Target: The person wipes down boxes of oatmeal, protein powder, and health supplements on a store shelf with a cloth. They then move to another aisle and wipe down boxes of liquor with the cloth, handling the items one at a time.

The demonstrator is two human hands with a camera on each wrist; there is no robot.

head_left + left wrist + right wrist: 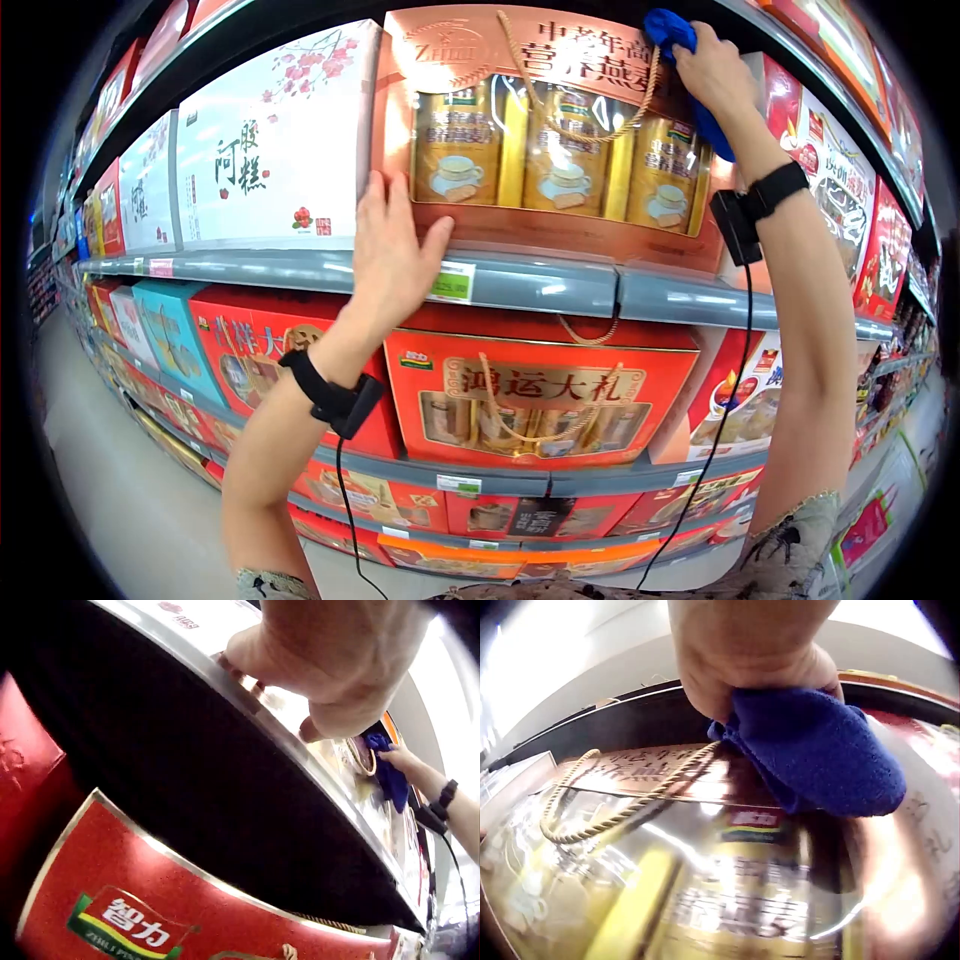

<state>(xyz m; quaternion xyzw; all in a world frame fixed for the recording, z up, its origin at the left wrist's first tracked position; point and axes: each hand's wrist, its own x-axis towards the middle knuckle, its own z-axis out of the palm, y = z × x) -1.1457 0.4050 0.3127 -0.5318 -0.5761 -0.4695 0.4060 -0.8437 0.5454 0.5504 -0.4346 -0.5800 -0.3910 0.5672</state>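
Observation:
A copper-coloured gift box [560, 230] with a clear window stands on the shelf, with yellow packs showing inside and a rope handle [615, 133] across its front. My right hand [715, 75] grips a blue cloth [817, 754] at the box's upper right corner, near one end of the handle. In the right wrist view the cloth hangs bunched below the fingers, over the box's top edge. My left hand [395, 255] lies with fingers extended at the box's lower left corner, by the shelf edge [530, 280].
A white box [275, 150] with blossom print stands left of the copper box. Red gift boxes [540, 385] fill the shelf below, and more red and white boxes [825, 170] stand at the right. A green price tag [453, 284] sits on the shelf edge.

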